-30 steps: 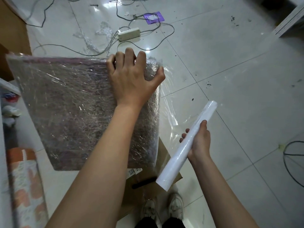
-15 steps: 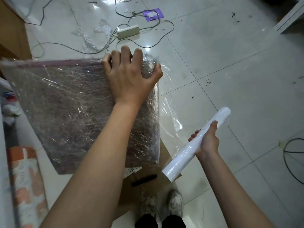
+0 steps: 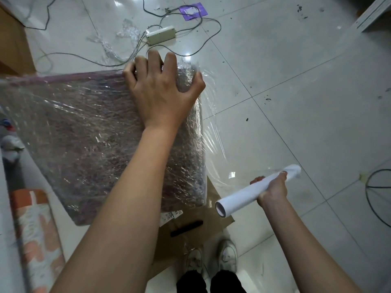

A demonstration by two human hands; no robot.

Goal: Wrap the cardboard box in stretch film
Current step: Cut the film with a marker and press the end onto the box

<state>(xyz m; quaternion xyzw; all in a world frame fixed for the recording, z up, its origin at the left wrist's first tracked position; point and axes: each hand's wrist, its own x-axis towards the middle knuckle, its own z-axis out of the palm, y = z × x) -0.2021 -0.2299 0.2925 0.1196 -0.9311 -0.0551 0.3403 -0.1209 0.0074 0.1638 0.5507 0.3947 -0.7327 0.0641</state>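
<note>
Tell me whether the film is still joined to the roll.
Joined: a clear sheet of film runs from the box to the roll.

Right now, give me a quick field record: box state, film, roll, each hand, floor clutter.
box: cardboard box, already covered in layers of stretch film, tilted up on the floor
film: clear sheet running from the box's right edge to the roll
roll: white roll, held out to the right of the box
left hand: left hand gripping the box's top right corner
right hand: right hand gripping the roll
floor clutter: power strip with cables, purple paper, flat cardboard under the box
</note>
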